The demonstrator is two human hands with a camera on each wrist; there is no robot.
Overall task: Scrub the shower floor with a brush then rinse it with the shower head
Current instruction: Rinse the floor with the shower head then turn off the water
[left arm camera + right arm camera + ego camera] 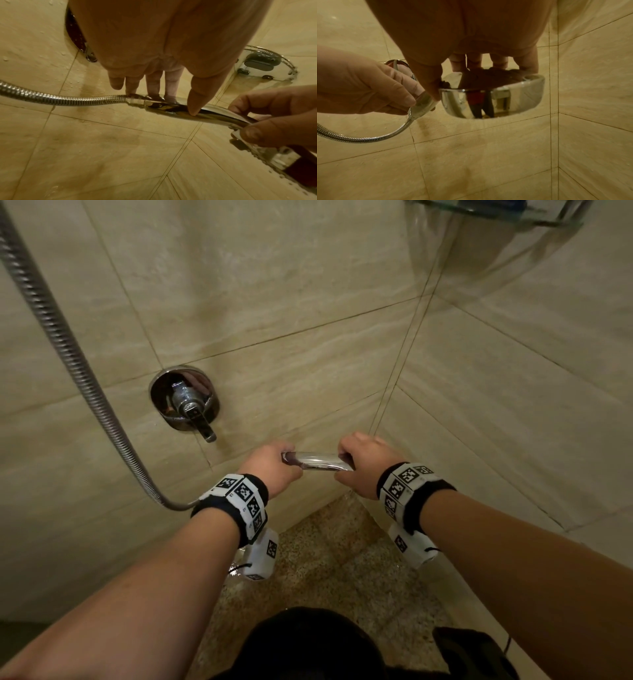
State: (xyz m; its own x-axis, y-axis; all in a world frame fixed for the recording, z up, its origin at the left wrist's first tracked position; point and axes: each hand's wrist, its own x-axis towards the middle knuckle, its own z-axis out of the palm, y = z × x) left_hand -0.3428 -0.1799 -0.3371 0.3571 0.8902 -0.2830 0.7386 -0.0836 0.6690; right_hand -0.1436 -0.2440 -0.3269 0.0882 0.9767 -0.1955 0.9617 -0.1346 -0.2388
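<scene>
1. While both hands hold the shower head near the wall corner above the shower floor, the rinse step looks to be in hand; no brush is in view.
2. The left hand pinches the handle by the hose; the right hand grasps the chrome head.
3. Next, likely aiming the face down across the wet floor.

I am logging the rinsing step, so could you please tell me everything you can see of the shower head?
The shower head is shiny, mirror-like chrome, with a slim handle widening into a broad head. It is held roughly level near the tiled corner. The left hand pinches the handle near the ribbed metal hose, which screws onto its end; the right hand grips the head. Thin streams seem to fall from it.
</scene>
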